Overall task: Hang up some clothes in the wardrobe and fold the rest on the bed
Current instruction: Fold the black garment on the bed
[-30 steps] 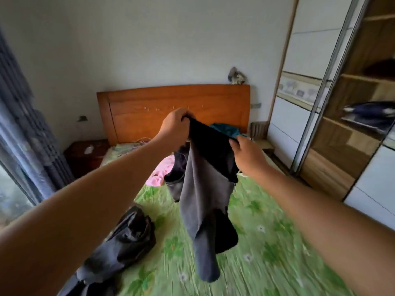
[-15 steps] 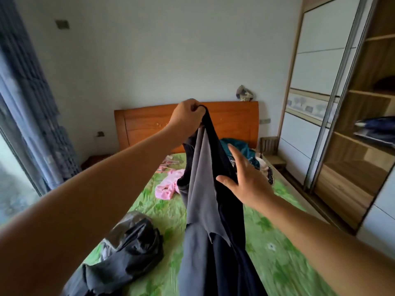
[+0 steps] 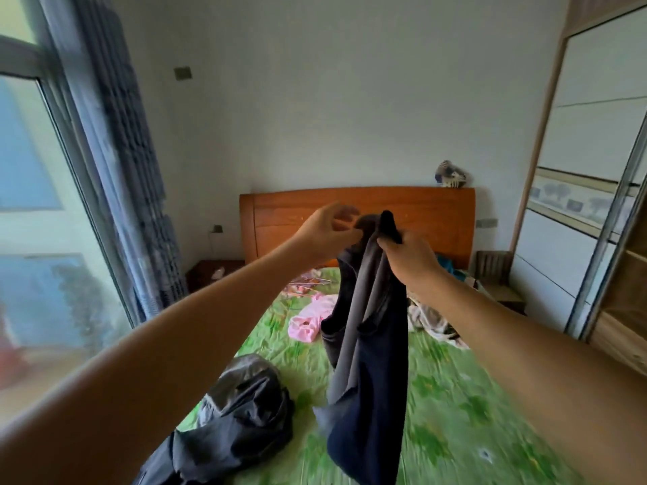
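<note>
A dark navy and grey garment (image 3: 371, 344) hangs in the air over the bed (image 3: 455, 397). My right hand (image 3: 409, 255) grips its top end in front of the headboard (image 3: 297, 211). My left hand (image 3: 329, 229) is just left of that top end with its fingers loosely spread; it is blurred, and only the thumb tip is near the cloth. The wardrobe (image 3: 574, 239), with white sliding doors, stands along the right wall, and its open wooden shelves (image 3: 626, 309) show at the far right.
On the green sheet lie a crumpled black jacket (image 3: 241, 407), a pink garment (image 3: 308, 320), pink hangers (image 3: 308, 281), a grey-white garment (image 3: 430, 318) and a teal one (image 3: 446, 266). A window (image 3: 35, 204) and curtain (image 3: 133, 169) are on the left, with a nightstand (image 3: 210, 274) beside the bed.
My right hand rose from the garment's side and took hold of its top end. My left hand, which gripped that end, has loosened and opened. The view tilted upward.
</note>
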{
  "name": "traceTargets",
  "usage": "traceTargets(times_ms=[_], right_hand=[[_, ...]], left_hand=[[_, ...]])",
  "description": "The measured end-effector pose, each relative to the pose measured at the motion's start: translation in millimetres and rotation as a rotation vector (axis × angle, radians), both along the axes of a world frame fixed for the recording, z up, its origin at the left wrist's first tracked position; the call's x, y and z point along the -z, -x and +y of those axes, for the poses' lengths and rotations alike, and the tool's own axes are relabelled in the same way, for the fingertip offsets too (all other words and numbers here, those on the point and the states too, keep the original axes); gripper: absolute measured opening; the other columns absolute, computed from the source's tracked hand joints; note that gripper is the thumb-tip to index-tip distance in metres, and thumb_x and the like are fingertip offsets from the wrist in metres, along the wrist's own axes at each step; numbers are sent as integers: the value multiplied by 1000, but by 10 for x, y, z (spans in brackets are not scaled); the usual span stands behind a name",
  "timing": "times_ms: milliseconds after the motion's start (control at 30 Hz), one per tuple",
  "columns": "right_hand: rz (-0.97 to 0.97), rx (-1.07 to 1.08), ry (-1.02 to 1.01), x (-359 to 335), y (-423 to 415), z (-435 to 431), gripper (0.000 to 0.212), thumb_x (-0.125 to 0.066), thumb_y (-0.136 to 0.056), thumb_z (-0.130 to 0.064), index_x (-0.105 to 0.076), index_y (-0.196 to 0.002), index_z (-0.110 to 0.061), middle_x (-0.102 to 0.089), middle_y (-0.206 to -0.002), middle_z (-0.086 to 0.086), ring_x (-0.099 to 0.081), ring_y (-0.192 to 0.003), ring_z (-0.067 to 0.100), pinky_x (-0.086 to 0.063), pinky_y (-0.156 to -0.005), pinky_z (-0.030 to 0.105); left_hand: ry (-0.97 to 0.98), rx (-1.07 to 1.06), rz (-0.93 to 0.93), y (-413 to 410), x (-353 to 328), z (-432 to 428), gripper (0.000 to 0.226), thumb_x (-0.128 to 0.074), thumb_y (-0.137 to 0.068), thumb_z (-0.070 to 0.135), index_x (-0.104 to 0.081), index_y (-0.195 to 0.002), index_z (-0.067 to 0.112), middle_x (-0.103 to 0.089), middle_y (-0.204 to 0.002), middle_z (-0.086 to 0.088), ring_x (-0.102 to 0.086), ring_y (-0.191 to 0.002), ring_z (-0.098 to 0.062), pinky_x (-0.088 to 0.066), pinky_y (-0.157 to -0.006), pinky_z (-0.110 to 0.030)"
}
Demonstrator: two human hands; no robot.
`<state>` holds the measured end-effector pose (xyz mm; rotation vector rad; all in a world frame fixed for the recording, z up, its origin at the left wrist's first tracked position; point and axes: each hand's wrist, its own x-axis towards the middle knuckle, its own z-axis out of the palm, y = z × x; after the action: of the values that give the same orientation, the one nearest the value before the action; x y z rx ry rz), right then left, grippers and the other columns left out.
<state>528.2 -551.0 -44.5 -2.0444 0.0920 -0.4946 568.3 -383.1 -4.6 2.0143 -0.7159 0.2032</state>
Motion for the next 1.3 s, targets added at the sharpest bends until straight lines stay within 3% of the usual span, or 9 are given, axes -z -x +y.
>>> traceTargets(times_ms=[167,300,400,467,600,833,1033,1167,1300], right_hand=[[-5,-20,-68,-67,-69,-66,34,-56,-98,-32,-46,-70,-16,-39,-57,2,-41,-54,19,-25,-55,32],[21,-35,-58,-136,-25,-172,36,-58,-96,-29,-40,-66,-20,-32,-52,-5,-34,-47,15,-21,-50,30],[13,46,71,-154,3,-375,29,-58,-94,-20,-44,-69,-16,-39,-59,0,-40,-55,18,-23,-51,31],[14,114,216,-163,35,-524,6,-62,-89,-14,-56,-89,-15,-55,-77,1,-54,-68,19,-35,-54,28],[29,-66,451,-206,106,-536,55,-72,-83,-14,-49,-131,-28,-57,-111,-5,-62,-91,18,-52,-73,35],[-4,-43,514,-85,34,-355,7,-59,-97,-20,-64,-95,-14,-68,-92,8,-63,-86,29,-44,-67,34],[-51,14,448,-111,-21,-283,10,-49,-100,-13,-56,-93,-15,-62,-88,10,-54,-75,26,-37,-61,34],[14,47,543,-139,-9,-420,13,-40,-102,-13,-52,-98,-15,-57,-88,9,-54,-78,28,-40,-64,37],[89,34,653,-46,59,-654,12,-40,-100,-16,-51,-98,-20,-59,-90,8,-58,-83,31,-48,-71,41]], left_hand=[[-218,28,144,-211,775,113,52,-83,-78,24,-58,-123,16,-67,-111,2,-65,-99,-10,-56,-88,-27],[-69,-161,148,-197,830,-93,16,-62,-79,12,-67,-94,14,-69,-84,-4,-59,-71,-19,-52,-66,-37],[81,-131,193,-197,680,-211,29,-43,-75,3,-64,-77,22,-59,-71,-6,-55,-64,-23,-52,-60,-42],[77,-132,145,-231,614,-264,29,-42,-80,1,-65,-88,17,-59,-75,-7,-52,-64,-21,-44,-57,-33],[-5,-106,26,-233,497,-407,25,-48,-88,0,-67,-99,12,-64,-87,-1,-57,-77,-16,-44,-65,-27],[-47,-54,40,-145,651,-279,24,-69,-87,14,-61,-109,19,-67,-88,-1,-62,-79,-19,-51,-72,-34],[-552,-29,77,64,1389,159,35,-55,-85,1,-59,-120,4,-62,-100,-6,-60,-99,-26,-36,-73,-22],[-400,-135,309,13,1442,403,33,-44,-88,-3,-66,-104,14,-60,-81,-5,-60,-68,-21,-44,-49,-23],[-122,-82,457,-142,1022,668,24,-53,-90,9,-70,-101,21,-67,-90,-6,-65,-83,-21,-54,-68,-33]])
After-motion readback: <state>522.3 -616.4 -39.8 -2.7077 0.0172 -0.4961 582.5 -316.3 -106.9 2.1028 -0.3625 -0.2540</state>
